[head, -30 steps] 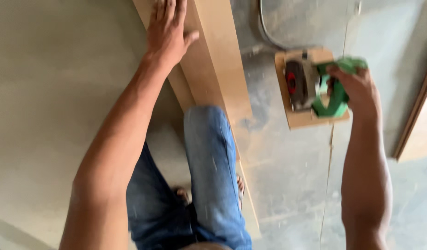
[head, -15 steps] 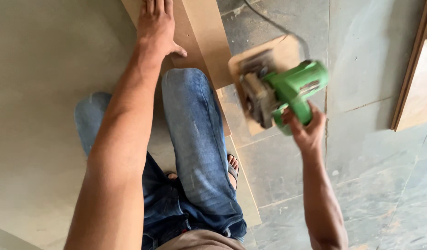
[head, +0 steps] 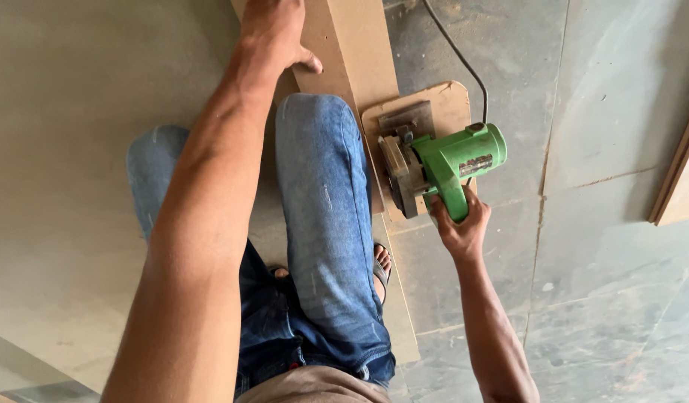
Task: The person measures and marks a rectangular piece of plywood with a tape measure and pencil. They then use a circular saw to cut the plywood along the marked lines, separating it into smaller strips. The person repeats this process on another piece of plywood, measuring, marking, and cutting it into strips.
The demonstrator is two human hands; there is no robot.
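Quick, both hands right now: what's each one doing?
Left hand: open, pressed flat on the board.
Right hand: closed around the green circular saw handle.

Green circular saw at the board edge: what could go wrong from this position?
1. The right hand alone grips the green circular saw; it might twist or kick.
2. The knee rests on the board strip right beside the saw, and a sandalled foot lies close behind it.
3. The power cord trails ahead across the floor, where it could snag.
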